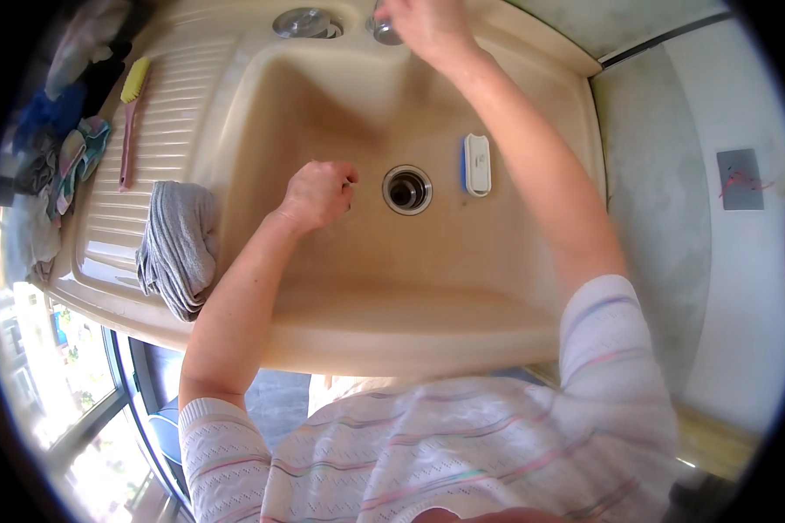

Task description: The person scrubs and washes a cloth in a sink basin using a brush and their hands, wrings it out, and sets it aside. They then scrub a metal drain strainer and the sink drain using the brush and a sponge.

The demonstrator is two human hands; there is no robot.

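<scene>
My left hand point(321, 193) is closed, held low inside the beige sink point(427, 270), left of the metal drain point(407, 190). A tiny pale bit shows between its fingers, too small to name. At the back rim, my right hand point(427, 30) has its fingers closed at the top of the metal tap point(384, 31); the upper edge of the view cuts off part of both. A white and blue scrubbing brush point(477, 166) lies in the basin, right of the drain and below my right forearm.
On the ribbed drainboard point(176, 113) rest a folded grey towel point(180, 248) and a dish brush point(129, 122) with yellow bristles. Several cloths point(70, 166) are heaped at the far left. A round metal piece point(305, 23) sits in the rim left of the tap. A wall point(663, 174) borders the right side.
</scene>
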